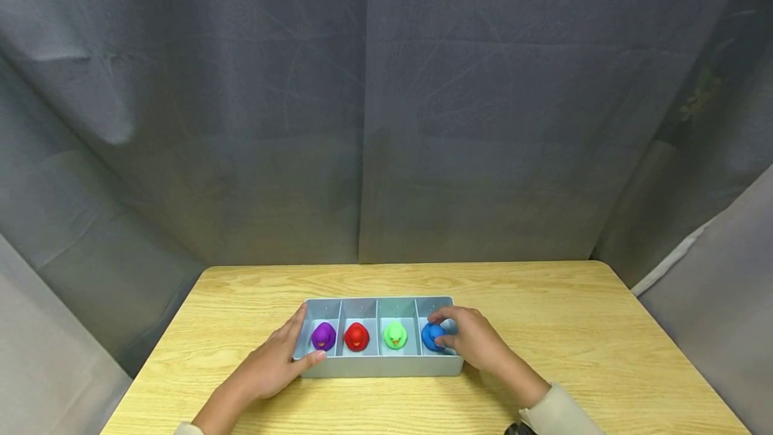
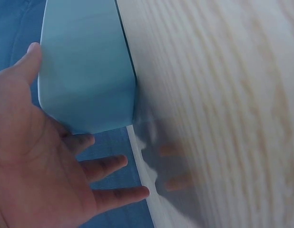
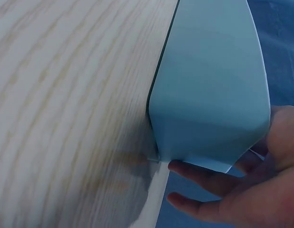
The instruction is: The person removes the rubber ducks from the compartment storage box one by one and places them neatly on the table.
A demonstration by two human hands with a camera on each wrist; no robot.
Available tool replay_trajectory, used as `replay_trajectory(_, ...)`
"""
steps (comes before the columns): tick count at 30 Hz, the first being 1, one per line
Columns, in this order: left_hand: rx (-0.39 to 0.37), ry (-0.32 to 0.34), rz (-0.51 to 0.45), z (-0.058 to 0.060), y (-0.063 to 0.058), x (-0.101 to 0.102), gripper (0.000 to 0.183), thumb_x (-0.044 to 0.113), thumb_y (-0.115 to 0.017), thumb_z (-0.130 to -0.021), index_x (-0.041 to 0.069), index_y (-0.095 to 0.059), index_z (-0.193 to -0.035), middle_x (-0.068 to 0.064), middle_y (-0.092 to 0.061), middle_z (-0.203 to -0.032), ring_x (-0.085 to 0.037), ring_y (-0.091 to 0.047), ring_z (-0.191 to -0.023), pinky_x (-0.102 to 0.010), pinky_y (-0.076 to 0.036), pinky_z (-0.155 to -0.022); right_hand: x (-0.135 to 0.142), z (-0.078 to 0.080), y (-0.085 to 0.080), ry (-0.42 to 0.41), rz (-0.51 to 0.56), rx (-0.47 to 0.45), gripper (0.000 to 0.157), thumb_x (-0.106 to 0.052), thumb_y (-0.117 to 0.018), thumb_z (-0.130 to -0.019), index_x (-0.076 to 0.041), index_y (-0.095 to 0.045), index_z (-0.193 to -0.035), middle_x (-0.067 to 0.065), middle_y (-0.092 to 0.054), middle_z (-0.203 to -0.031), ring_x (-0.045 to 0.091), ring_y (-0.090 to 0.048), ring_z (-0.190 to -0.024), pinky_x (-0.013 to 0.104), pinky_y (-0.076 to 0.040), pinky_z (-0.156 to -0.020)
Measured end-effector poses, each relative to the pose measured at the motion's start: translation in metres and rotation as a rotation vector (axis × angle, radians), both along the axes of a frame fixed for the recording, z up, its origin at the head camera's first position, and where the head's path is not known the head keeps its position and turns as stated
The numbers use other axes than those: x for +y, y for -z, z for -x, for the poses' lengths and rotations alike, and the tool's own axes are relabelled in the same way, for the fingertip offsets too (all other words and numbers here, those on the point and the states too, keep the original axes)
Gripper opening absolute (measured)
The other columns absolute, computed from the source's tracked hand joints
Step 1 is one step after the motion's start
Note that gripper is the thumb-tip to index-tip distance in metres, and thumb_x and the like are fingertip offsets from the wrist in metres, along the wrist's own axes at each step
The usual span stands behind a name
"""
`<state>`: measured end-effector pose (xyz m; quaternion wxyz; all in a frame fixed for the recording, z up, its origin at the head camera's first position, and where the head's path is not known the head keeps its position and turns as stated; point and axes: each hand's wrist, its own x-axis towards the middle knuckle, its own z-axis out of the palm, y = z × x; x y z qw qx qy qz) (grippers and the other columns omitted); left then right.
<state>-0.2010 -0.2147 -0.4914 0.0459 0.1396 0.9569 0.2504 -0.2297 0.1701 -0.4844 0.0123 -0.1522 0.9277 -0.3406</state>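
A long pale blue-grey tray [image 1: 382, 367] with several compartments sits on the table. One rubber duck stands in each: a purple duck [image 1: 323, 335], a red duck [image 1: 357, 337], a light green duck [image 1: 395, 334] and a blue duck [image 1: 432, 336]. My left hand [image 1: 273, 360] rests against the tray's left end, its thumb on the front rim and the other fingers extended, as the left wrist view confirms. With thumb and forefinger, my right hand [image 1: 479, 339] pinches the blue duck inside the rightmost compartment. In the right wrist view the tray's outer wall [image 3: 209, 71] hides that duck.
The wood-grain table [image 1: 543, 294] extends around the tray on all sides. Grey curtains [image 1: 471, 119] hang behind it and along both sides. A small dark object [image 1: 519, 429] shows at the bottom edge beside the right sleeve [image 1: 558, 413].
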Motion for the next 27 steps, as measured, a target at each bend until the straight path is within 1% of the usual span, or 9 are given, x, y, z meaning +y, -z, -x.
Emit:
replay_trajectory(9,-0.003,0.002,-0.001,0.000,0.000,0.000,0.100,0.065,-0.056,-0.098,0.012,-0.007,-0.167,-0.013,-0.017,-0.172,-0.043,-0.026,-0.153,-0.065,-0.031,-0.117,0.000,-0.002,-0.010,0.007,0.015,-0.013,0.032,0.001,-0.083,-0.083,-0.011,-0.076,-0.111,0.003,-0.075,-0.116,0.032,-0.066,-0.119,0.056,-0.050,-0.105)
replay_trajectory(14,-0.013,0.005,-0.008,0.000,0.001,-0.001,0.101,0.065,-0.056,-0.098,0.012,-0.005,-0.167,-0.013,-0.016,-0.172,-0.043,-0.025,-0.154,-0.066,-0.030,-0.118,0.002,-0.003,-0.015,0.001,0.011,-0.003,0.031,-0.001,-0.083,-0.084,-0.011,-0.077,-0.112,0.003,-0.075,-0.116,0.031,-0.067,-0.117,0.055,-0.052,-0.101)
replay_trajectory(19,-0.013,0.006,-0.010,0.001,0.002,-0.001,0.101,0.066,-0.056,-0.098,0.013,-0.004,-0.167,-0.013,-0.016,-0.172,-0.044,-0.025,-0.154,-0.066,-0.030,-0.118,0.004,-0.003,-0.019,-0.003,0.026,0.007,0.031,-0.001,-0.083,-0.084,-0.010,-0.077,-0.113,0.003,-0.074,-0.118,0.033,-0.067,-0.115,0.055,-0.054,-0.098)
replay_trajectory(23,-0.013,0.003,-0.012,0.001,0.002,-0.001,0.101,0.066,-0.056,-0.098,0.013,-0.004,-0.167,-0.013,-0.016,-0.172,-0.043,-0.025,-0.154,-0.066,-0.030,-0.118,0.006,-0.002,-0.022,-0.016,0.040,0.022,0.030,-0.001,-0.082,-0.085,-0.010,-0.076,-0.113,0.004,-0.074,-0.118,0.034,-0.067,-0.117,0.056,-0.054,-0.099)
replay_trajectory(27,-0.017,0.002,-0.015,0.001,0.002,-0.001,0.102,0.067,-0.056,-0.097,0.014,-0.004,-0.167,-0.013,-0.016,-0.172,-0.043,-0.025,-0.154,-0.066,-0.030,-0.118,0.006,-0.003,-0.024,-0.009,0.056,0.018,0.030,-0.001,-0.082,-0.086,-0.011,-0.076,-0.113,0.004,-0.074,-0.120,0.036,-0.067,-0.118,0.055,-0.054,-0.100)
